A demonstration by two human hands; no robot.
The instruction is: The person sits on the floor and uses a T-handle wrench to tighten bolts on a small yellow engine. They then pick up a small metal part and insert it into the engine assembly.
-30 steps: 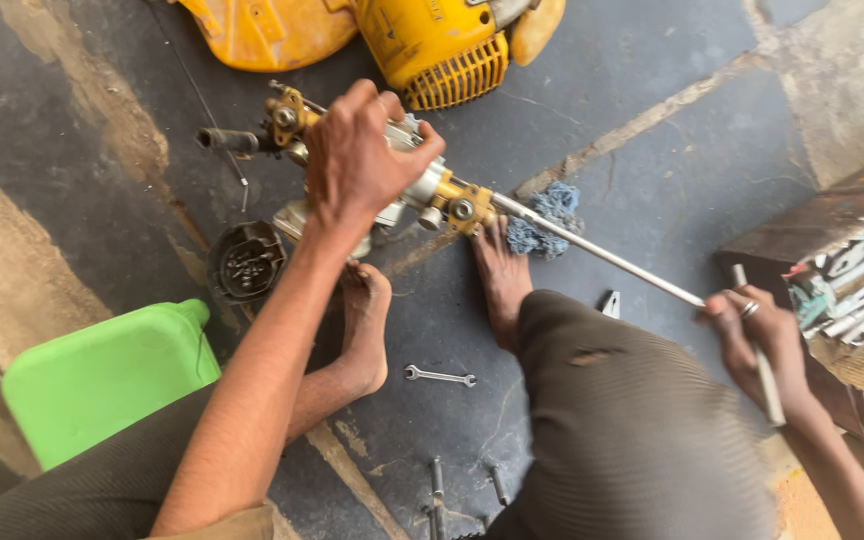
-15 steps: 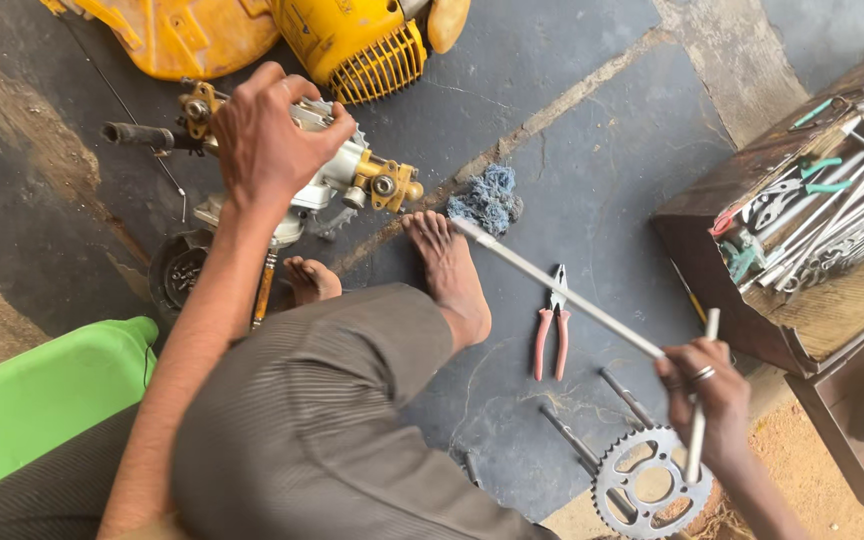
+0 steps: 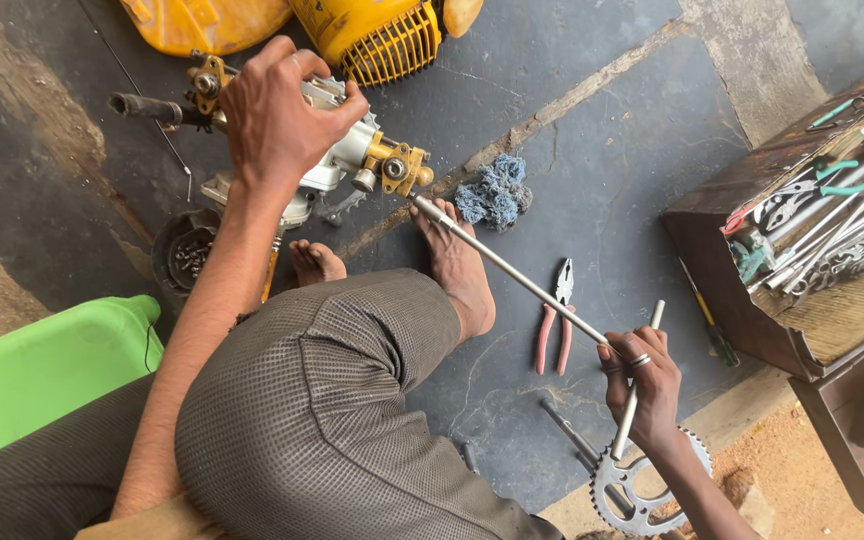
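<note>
Left hand fingers are clenching over the engine gearbox assembly on the floor. Right hand fingers are gripping a short metal rod, touching the long steel shaft's end. Pliers lying just left of those fingers, sprocket below.

Green plastic jug on the floor at the lower left, beside the seated person's knee: rectangular, bright green, lying flat, no label showing on the visible face. Open wooden toolbox at the right edge, dark brown, boxy, filled with metal tools. No labels, signs or screens to be seen anywhere on the floor or on the machine parts.
</note>
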